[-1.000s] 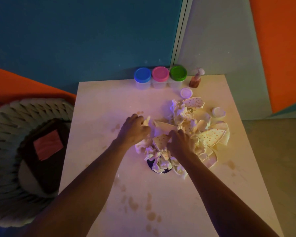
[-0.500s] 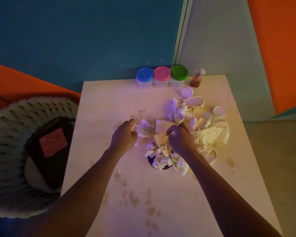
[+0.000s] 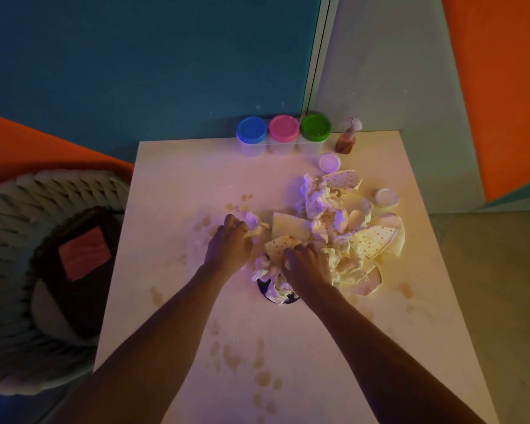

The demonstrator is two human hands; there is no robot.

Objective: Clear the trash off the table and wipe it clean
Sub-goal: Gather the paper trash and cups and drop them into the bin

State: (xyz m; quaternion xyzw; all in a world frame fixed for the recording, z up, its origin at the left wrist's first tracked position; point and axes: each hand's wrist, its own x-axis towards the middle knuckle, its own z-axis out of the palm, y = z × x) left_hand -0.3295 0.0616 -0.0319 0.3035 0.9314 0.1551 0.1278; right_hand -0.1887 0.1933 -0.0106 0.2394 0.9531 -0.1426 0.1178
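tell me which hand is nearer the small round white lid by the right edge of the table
Right. The right hand rests on the trash pile, nearer than and left of the white lid. The left hand sits at the pile's far left side, much farther away.

Dark round object [image 3: 265, 291] mostly buried under crumpled paper [image 3: 325, 209]; identity unclear. Fingertips of right hand [image 3: 308, 266] sunk in pile, grip unreadable. Left hand [image 3: 228, 244] fingers curled, hidden. Both forearms cropped by bottom edge.
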